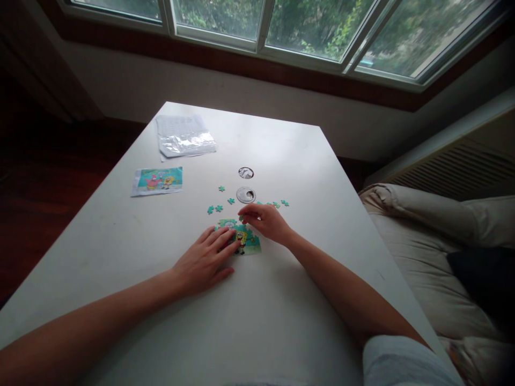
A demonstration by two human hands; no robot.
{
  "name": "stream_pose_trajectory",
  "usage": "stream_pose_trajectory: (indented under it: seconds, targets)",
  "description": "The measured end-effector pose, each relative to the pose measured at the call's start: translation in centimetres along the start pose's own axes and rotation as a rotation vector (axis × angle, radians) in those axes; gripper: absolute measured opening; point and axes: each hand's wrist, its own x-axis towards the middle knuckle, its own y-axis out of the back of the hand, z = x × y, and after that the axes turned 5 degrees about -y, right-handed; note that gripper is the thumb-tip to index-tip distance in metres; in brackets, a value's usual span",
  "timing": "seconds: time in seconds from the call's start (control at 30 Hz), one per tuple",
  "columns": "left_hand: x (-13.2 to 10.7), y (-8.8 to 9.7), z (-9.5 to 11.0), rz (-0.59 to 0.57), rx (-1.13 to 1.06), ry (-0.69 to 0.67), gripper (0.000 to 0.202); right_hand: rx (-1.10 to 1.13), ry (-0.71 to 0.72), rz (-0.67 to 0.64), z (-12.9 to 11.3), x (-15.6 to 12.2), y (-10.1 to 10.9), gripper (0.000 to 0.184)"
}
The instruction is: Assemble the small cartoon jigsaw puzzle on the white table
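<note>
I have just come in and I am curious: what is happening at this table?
A person is putting together a small jigsaw puzzle on a white table. The left hand lies flat, fingers on the puzzle's left edge. The right hand is at its top edge, fingers bent as if placing a piece. Loose pieces lie just beyond, and a reference picture and a plastic bag lie farther left.

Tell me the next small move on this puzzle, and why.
Probably press the piece under the right hand into the top edge of the puzzle. That hand's fingertips sit right at that edge, seemingly on a piece, while the left hand lies flat on the puzzle's left side, steadying it. Loose pieces wait just beyond.
</note>
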Motion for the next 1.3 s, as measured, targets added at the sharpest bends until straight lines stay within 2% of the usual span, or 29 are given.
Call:
stream_pose_trajectory:
  seconds: [0.27,0.43,0.67,1.3]
  targets:
    - [0.2,0.5,0.0,0.045,-0.032,0.020,0.040,-0.155,0.074,0.022,0.3,0.1,-0.4,0.009]
    - [0.2,0.4,0.0,0.050,-0.032,0.019,0.040,-0.182,0.020,0.028,0.8,0.0,-1.5,0.009]
    - [0.3,0.3,0.0,0.080,-0.060,0.016,0.040,-0.351,0.092,0.096,0.9,0.0,-1.8,0.010]
    - [0.3,0.3,-0.1,0.056,-0.032,0.011,0.038,-0.296,0.081,-0.010,1.1,0.4,-1.0,0.013]
